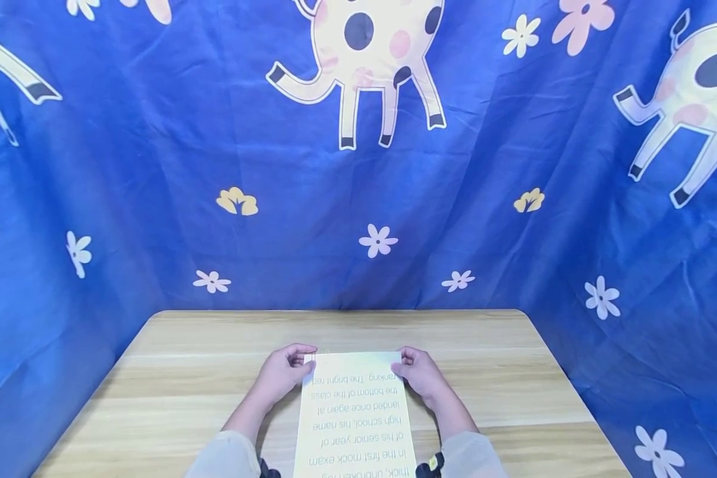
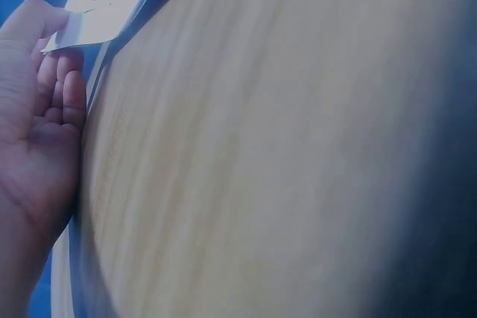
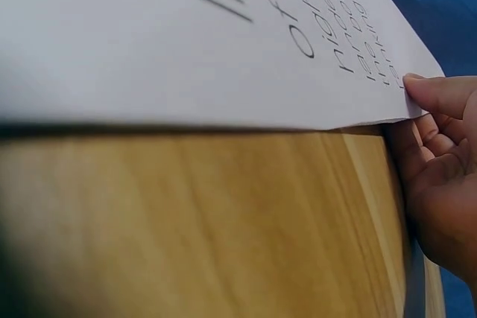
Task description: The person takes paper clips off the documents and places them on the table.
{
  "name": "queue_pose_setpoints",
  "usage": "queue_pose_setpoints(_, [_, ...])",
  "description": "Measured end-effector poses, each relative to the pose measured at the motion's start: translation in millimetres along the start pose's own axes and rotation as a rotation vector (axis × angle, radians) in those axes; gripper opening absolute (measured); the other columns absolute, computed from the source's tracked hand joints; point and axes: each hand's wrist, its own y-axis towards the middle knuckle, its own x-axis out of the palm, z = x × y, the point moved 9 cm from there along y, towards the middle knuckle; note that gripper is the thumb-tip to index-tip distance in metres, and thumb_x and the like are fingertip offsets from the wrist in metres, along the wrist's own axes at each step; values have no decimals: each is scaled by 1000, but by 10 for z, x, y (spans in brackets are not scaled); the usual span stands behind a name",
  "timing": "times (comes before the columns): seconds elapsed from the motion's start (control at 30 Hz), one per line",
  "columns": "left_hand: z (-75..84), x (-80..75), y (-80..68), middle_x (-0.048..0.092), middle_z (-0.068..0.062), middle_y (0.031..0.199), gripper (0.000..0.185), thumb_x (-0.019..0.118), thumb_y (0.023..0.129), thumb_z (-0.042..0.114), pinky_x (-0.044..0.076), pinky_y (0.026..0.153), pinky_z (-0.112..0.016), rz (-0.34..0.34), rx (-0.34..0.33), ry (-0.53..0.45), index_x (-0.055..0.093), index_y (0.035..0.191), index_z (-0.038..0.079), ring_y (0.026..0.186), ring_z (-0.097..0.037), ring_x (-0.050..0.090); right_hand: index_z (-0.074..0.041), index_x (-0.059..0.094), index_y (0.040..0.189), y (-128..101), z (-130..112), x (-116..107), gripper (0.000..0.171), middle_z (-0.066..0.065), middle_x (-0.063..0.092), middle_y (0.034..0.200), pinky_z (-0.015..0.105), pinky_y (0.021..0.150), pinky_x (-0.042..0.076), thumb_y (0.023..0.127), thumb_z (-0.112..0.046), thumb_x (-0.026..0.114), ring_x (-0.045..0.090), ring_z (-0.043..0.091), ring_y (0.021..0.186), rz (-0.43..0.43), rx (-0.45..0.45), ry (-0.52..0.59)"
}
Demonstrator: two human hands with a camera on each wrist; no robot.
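A sheet of white paper (image 1: 352,415) with large printed text is held between both hands, the lettering upside down in the head view. My left hand (image 1: 283,372) pinches its far left corner, thumb on top and fingers beneath. A thin loop shaped like a paper clip (image 1: 313,357) shows at that corner. On the far right corner, my right hand (image 1: 421,373) pinches the paper the same way. In the right wrist view the thumb (image 3: 440,96) presses on the printed face of the paper (image 3: 186,65), with curled fingers under the edge.
The paper is over a wooden table (image 1: 173,372) with rounded far corners. Blue curtains (image 1: 299,265) printed with cows and flowers hang behind the table and along both sides. Dark bands (image 1: 430,465) sit at the wrists by the pale sleeves.
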Motion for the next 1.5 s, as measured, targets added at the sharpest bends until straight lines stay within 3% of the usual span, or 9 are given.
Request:
queue_pose_setpoints(0.43, [-31,-27,-32,78,-7,113,36,80,93,13,59,80,-19,11,-24,-61,76,129,10,96,-14,68,4,69,111,11,11,2,13,-4,70,83,23,77,55,100,-3,71,65,11,78,-25,-11,46])
queue_pose_setpoints(0.73, [8,-135,-38,80,-6,112,35,80,94,12,59,84,-17,18,9,-15,76,129,8,95,-9,68,6,69,113,1,-16,28,18,-4,68,80,22,74,53,99,-3,72,63,10,76,-21,-16,50])
queue_pose_setpoints(0.93, [132,-326,-49,81,-7,116,36,79,95,11,59,86,-16,35,64,44,74,131,8,94,-5,69,8,69,114,-13,-33,5,18,-4,69,81,22,75,53,99,-3,71,64,10,77,-24,-14,56])
queue_pose_setpoints(1.13, [342,-511,-105,82,-9,116,36,80,96,10,60,88,-17,45,175,101,74,131,8,93,0,69,7,69,115,-27,-19,-20,19,0,73,86,23,77,55,100,-4,71,67,12,79,-16,-17,46])
queue_pose_setpoints(1.27, [400,-606,-143,82,-11,116,35,79,96,11,60,88,-18,56,229,156,75,131,6,93,2,69,7,69,115,-36,-18,-17,19,1,73,87,25,78,55,99,-5,72,67,13,79,-13,-15,40])
queue_pose_setpoints(1.5, [321,-705,-165,82,-2,111,34,80,96,14,62,92,-28,69,207,294,77,130,15,100,-12,73,5,69,113,-15,0,-7,17,-2,72,86,23,80,55,100,-5,71,68,11,79,-17,-8,42])
